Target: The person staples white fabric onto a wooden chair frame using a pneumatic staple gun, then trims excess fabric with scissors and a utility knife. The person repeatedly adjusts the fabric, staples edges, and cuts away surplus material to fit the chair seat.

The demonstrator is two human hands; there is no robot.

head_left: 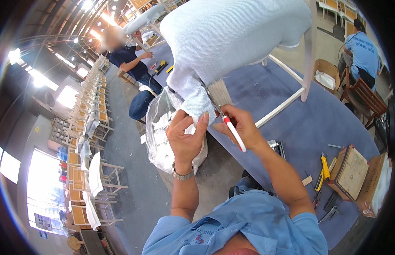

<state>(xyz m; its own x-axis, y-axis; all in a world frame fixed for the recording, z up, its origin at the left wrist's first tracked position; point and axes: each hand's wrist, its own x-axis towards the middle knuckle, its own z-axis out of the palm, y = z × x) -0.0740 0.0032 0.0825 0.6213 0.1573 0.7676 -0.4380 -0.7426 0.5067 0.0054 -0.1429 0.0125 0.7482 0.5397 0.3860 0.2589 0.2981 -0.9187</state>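
Note:
A stool or chair seat covered in pale blue-grey woven fabric lies on its side on the blue-covered table, its white wooden legs pointing away to the right. My left hand pinches a loose flap of that fabric at the near corner. In my right hand are scissors with white and red handles. Their blades lie against the fabric just beyond my left fingers, at the flap's right edge. Whether the blades are parted is hard to make out.
Below the table edge stands a clear plastic bag of white scraps. At right lie a yellow cutter, pliers, a staple gun and a wooden box. One person works across the table; another sits at right.

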